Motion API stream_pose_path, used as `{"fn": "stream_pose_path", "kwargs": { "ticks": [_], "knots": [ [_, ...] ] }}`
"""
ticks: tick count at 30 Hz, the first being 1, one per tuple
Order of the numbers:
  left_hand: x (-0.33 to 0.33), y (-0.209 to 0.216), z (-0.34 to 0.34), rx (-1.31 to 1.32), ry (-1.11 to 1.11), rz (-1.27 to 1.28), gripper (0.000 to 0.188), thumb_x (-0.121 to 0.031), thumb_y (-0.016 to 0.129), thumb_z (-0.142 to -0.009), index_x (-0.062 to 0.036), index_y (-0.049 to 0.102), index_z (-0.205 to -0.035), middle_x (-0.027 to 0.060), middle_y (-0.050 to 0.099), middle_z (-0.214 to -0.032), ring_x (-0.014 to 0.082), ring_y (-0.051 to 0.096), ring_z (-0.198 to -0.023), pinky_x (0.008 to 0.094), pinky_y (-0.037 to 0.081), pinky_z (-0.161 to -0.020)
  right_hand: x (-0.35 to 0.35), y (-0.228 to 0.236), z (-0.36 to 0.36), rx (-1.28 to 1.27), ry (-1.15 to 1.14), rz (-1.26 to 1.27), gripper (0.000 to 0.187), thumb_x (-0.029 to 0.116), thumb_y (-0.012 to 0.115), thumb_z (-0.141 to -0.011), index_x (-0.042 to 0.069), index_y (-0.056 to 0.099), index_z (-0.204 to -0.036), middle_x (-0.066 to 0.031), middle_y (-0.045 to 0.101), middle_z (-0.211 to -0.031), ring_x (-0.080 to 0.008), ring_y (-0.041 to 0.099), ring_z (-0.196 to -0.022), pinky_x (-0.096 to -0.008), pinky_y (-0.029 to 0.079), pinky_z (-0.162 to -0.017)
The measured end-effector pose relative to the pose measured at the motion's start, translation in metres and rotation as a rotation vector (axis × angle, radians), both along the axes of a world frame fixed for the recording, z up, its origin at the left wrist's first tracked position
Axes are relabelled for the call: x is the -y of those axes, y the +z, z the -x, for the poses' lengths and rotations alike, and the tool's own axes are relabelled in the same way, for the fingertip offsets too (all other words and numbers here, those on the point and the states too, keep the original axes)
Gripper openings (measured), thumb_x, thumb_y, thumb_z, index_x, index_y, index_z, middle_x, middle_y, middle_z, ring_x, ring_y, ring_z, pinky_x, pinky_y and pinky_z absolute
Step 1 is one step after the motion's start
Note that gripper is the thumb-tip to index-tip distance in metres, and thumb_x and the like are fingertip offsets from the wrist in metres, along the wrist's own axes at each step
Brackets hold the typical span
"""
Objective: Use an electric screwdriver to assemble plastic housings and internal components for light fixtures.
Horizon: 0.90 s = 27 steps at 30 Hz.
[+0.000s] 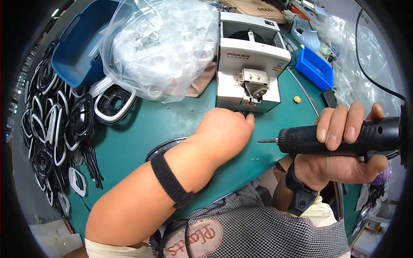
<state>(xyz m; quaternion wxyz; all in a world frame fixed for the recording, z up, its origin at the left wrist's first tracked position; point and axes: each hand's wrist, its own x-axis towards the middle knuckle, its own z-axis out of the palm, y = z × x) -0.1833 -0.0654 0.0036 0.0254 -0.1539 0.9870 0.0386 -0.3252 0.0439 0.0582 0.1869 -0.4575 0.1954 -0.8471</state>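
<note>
My right hand point(340, 129) is wrapped round a black electric screwdriver point(331, 138). Its metal bit points left, over the mat. My left hand point(228, 131) reaches to the foot of a silver screw feeder point(247, 56). Its fingers curl down at the outlet, by a few tiny screws, and mostly hide behind the back of the hand. What they hold, if anything, does not show. Partly covered by my left forearm, a dark curved part point(165, 148) lies on the green mat point(124, 150).
Black and white ring-shaped parts with cables point(53, 116) pile up at the left. Behind stand a dark blue bin point(81, 43) and a bulging clear plastic bag point(159, 51). A blue tray point(314, 69) and a small orange-yellow piece point(297, 99) sit right of the feeder.
</note>
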Motion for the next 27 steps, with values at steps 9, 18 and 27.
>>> {"fn": "stream_pose_path", "kwargs": {
  "ticks": [9, 18, 27],
  "knots": [
    [-0.003, 0.022, -0.028, -0.211, 0.068, -0.184, 0.037, -0.011, 0.066, -0.079, -0.0074, 0.063, -0.117, 0.0102, 0.066, -0.081, 0.0268, 0.066, -0.074, 0.0374, 0.053, -0.064, -0.005, -0.003, -0.002, 0.018, 0.062, 0.046, 0.070, 0.048, 0.069, -0.085, 0.001, 0.045, -0.130, -0.0052, 0.050, -0.078, -0.0140, 0.052, -0.056, -0.0291, 0.048, -0.053],
    [-0.023, 0.051, -0.155, -0.909, 0.670, -1.804, 0.057, -0.012, 0.061, -0.089, -0.0044, 0.040, -0.141, 0.0261, 0.052, -0.130, 0.0217, 0.067, -0.089, 0.0227, 0.054, -0.049, 0.011, -0.024, -0.017, 0.030, 0.171, -0.026, 0.073, 0.056, 0.061, -0.089, 0.003, 0.041, -0.136, -0.0058, 0.051, -0.080, -0.0144, 0.053, -0.056, -0.0297, 0.049, -0.054],
    [-0.051, 0.032, -0.195, -0.889, 0.969, -1.604, 0.030, -0.012, 0.051, -0.098, 0.0016, 0.050, -0.124, 0.0220, 0.063, -0.116, 0.0178, 0.069, -0.083, 0.0241, 0.056, -0.063, 0.040, -0.053, -0.078, 0.016, 0.102, -0.351, 0.073, 0.051, 0.072, -0.080, 0.003, 0.041, -0.126, -0.0063, 0.051, -0.075, -0.0150, 0.053, -0.055, -0.0287, 0.048, -0.052]
  ]
}}
